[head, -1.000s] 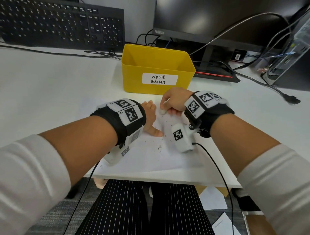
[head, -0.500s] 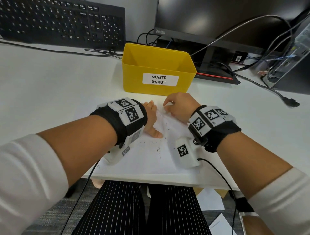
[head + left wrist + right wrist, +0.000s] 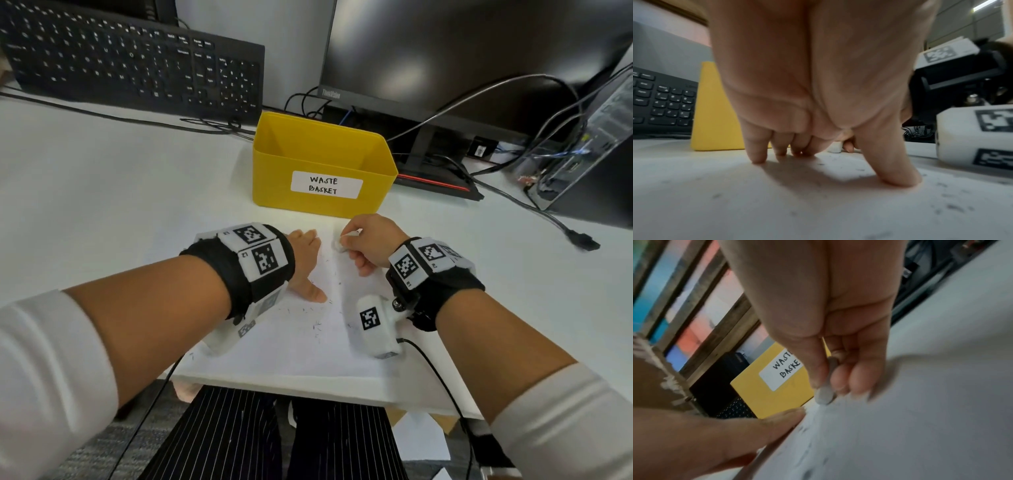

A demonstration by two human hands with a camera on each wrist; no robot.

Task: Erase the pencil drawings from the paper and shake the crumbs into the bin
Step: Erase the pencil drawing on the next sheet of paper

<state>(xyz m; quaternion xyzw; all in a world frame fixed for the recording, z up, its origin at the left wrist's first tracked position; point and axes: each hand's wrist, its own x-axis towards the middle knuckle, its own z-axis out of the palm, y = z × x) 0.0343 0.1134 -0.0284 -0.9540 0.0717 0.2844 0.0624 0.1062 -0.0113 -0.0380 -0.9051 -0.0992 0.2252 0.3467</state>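
Paper (image 3: 308,346) lies flat on the white desk (image 3: 102,205) right in front of me, its near edge close to the desk's edge, and I am in the rubbing-out step. My left hand (image 3: 305,260) is spread on the sheet, fingers straight, fingertips (image 3: 757,155) and thumb pressing down to pin it. My right hand (image 3: 371,241) pinches a small white eraser (image 3: 339,245) between thumb and curled fingers, its tip on the far part of the sheet. Dark crumbs (image 3: 313,323) are scattered over the middle of the paper, mostly between my two hands and toward me. I cannot make out clear pencil lines left under the eraser; the wrist view there is blurred, so I judge the erasing to be well along but cannot call it done. Next I would need to finish any remaining marks, put the eraser down, then lift the sheet by both sides, cupped slightly so the crumbs stay on it, and tip it over the yellow bin (image 3: 322,164) marked "WASTE BASKET", which stands just beyond the paper with an open top. A black keyboard (image 3: 130,61) leans far left, a monitor (image 3: 479,61) stands behind the bin, and cables (image 3: 534,209) trail to the right, all apart from the path to the bin.
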